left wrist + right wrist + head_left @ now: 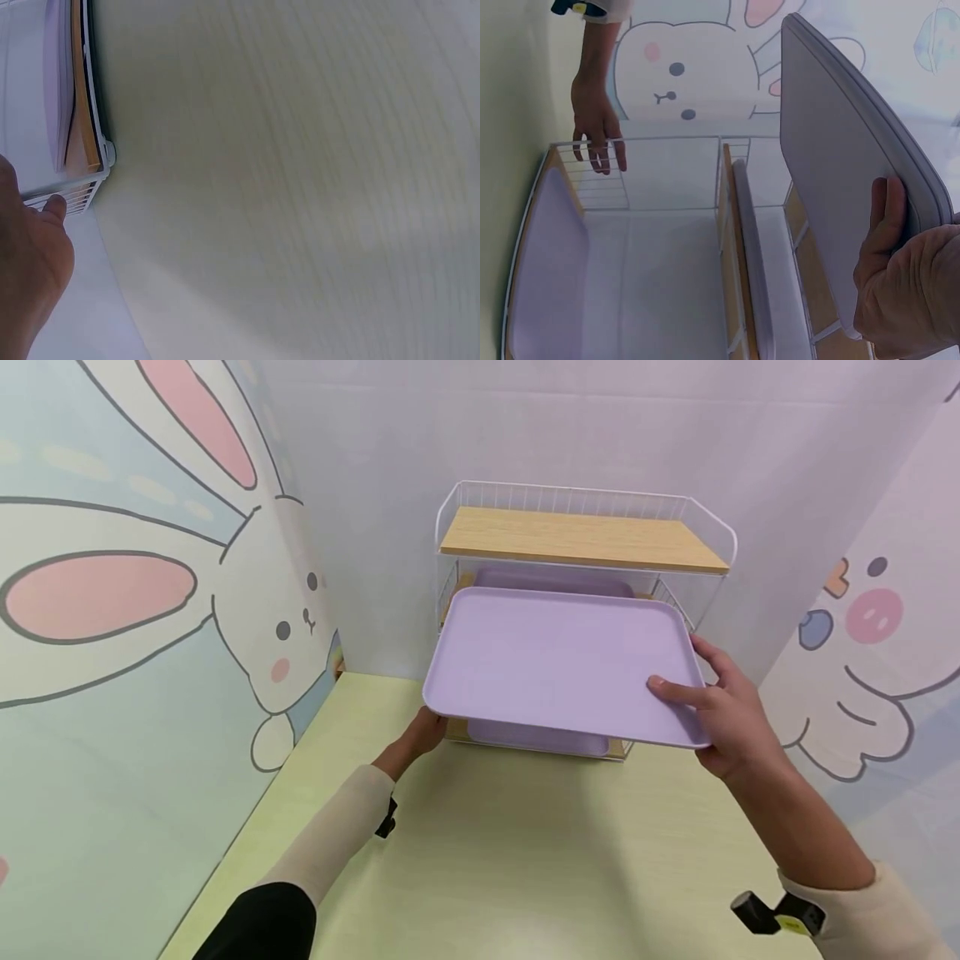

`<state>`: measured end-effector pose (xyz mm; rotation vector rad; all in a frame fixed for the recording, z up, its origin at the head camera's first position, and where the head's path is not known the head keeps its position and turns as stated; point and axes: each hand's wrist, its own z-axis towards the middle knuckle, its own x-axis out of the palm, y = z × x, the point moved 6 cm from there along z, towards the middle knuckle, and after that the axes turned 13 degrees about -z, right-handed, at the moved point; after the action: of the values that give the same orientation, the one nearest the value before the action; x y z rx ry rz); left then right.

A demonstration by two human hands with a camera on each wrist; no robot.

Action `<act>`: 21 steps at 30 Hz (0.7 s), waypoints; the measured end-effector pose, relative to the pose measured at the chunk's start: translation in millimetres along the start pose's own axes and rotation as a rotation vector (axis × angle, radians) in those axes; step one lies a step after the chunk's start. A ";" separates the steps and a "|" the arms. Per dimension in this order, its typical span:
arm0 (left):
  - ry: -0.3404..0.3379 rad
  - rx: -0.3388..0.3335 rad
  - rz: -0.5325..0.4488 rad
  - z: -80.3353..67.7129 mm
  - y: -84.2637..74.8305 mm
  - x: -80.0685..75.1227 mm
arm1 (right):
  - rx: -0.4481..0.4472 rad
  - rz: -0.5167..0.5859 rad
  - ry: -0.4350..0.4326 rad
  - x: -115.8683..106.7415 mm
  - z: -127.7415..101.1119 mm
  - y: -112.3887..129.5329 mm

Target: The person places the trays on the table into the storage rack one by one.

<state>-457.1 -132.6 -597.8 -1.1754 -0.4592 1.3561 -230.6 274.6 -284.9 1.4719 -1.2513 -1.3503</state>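
Note:
My right hand [738, 714] grips a lilac tray [555, 660] by its right end, thumb on the upper face and fingers underneath. In the right wrist view the tray [832, 127] shows layered lines along its edge. It is held in front of a white wire rack with wooden shelves [585, 537], hiding much of the middle of it. Low on the rack's left side, my left hand [423, 731] holds the wire side panel; its fingers hook over the rail in the right wrist view, and the thumb [54, 208] presses against the wires in the left wrist view.
Another lilac tray [555, 578] lies on the middle shelf, and more lilac tray [536, 737] shows on the bottom shelf. The rack stands on a pale yellow-green tabletop [510, 852] against a white back wall [360, 527]. Cartoon-printed side walls [120, 760] flank it.

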 end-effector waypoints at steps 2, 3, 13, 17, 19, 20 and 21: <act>0.008 -0.100 0.018 2.1 19.0 -0.6 | -0.014 0.017 -0.009 -2.5 0.7 8.0; 0.015 -0.145 0.019 3.1 27.9 0.1 | -0.018 0.030 -0.015 -3.7 0.8 11.7; 0.045 -0.205 0.007 5.3 32.4 2.2 | -0.068 0.116 -0.043 -17.3 12.6 44.0; 0.044 -0.207 -0.001 10.2 49.6 1.7 | -0.067 0.109 -0.076 -19.9 29.0 56.9; 0.045 -0.196 0.001 9.7 47.5 1.4 | -0.064 0.110 -0.076 -21.4 38.9 63.3; 0.048 -0.191 -0.001 9.2 45.5 1.4 | -0.060 0.124 -0.070 -22.2 44.0 66.4; 0.049 -0.180 0.002 8.3 41.3 1.5 | -0.054 0.152 -0.055 -23.1 49.0 69.3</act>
<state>-484.5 -136.4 -629.7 -1.3533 -0.5534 1.3049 -289.1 285.1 -220.0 1.2839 -1.3233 -1.3202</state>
